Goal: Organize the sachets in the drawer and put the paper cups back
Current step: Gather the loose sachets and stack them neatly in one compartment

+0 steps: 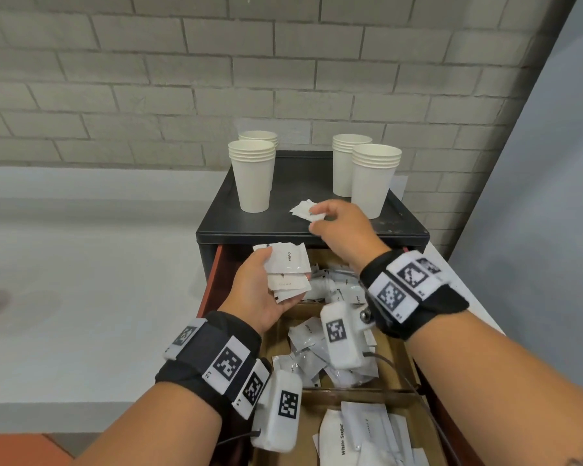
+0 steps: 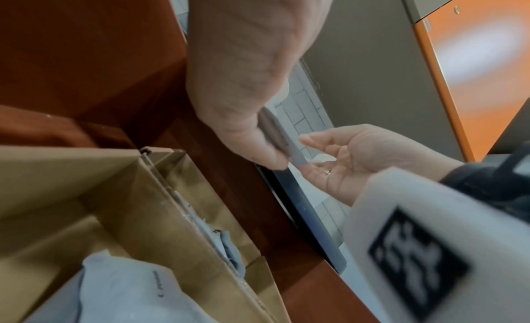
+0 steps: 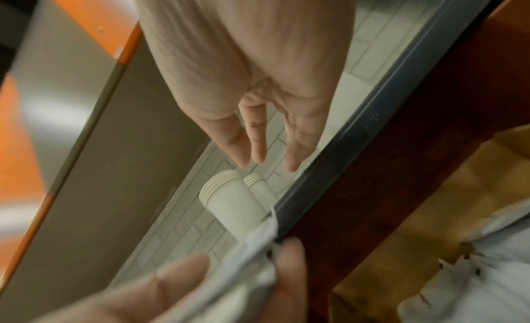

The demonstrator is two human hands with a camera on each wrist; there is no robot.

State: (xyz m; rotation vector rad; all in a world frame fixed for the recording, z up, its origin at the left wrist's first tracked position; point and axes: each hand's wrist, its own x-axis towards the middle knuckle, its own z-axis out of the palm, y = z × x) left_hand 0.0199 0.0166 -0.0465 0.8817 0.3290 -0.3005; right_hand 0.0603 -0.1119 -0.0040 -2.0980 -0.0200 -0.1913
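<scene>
The left hand (image 1: 261,290) grips a fanned stack of sachets (image 1: 288,269), thumb over its edge, above the open drawer (image 1: 398,364). The right hand (image 1: 342,227) hovers over the cabinet top (image 1: 303,183) with fingers loosely spread, holding nothing, beside a loose sachet (image 1: 302,209). Four cup stacks (image 1: 253,176) stand behind it.
</scene>
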